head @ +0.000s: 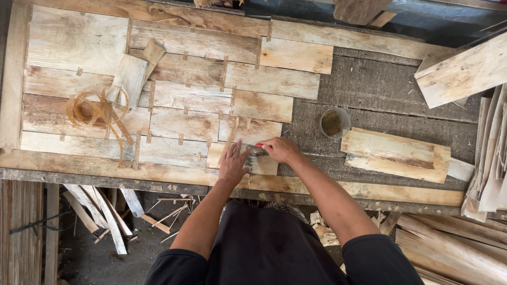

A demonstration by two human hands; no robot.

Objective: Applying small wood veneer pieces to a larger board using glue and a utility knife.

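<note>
Veneer piece (262, 164) at the bench's (369, 100) near edge — thin, light, likely brittle — lies under the flat, released left hand (233, 164); right hand (278, 149) grasps a brush (257, 150).

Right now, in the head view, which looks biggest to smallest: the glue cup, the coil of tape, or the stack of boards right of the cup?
1. Stack of boards
2. Coil of tape
3. Glue cup

grey workbench (380, 89) carries wood veneer sheets (174, 95), tape coil (97, 111) and glue cup (334, 123).
</note>
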